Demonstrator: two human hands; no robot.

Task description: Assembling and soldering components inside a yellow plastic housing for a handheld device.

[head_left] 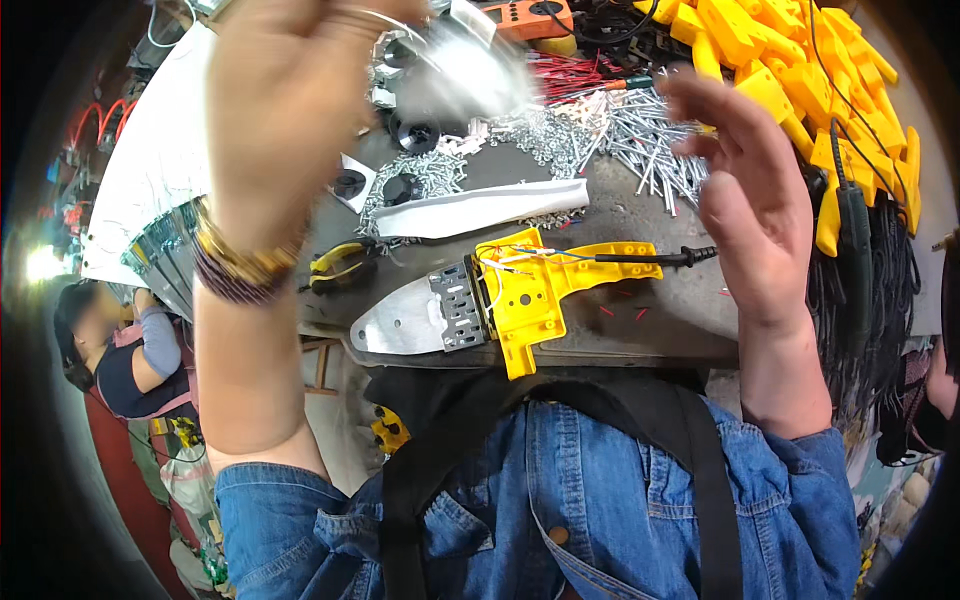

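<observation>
My left hand (290,100) is raised at the upper left, smeared by motion, its fingers partly cut off by the top edge. A blurred pale strand (395,22) shows by those fingers; whether they hold it is unclear. My right hand (750,200) hovers at the right with fingers apart and curved, nothing in it. Between my forearms, near the table's front edge, lies an open yellow plastic tool housing (525,320) with thin wires inside. A pointed metal plate (400,318) extends from its left, and a black cord (680,258) from its right.
Yellow-handled pliers (340,265) lie left of the housing. Behind it are a white curved strip (485,208), heaps of small screws (430,175) and long silver screws (650,140). Yellow housings (790,60) pile up at far right above black cables (850,280). Another person (130,350) sits at left.
</observation>
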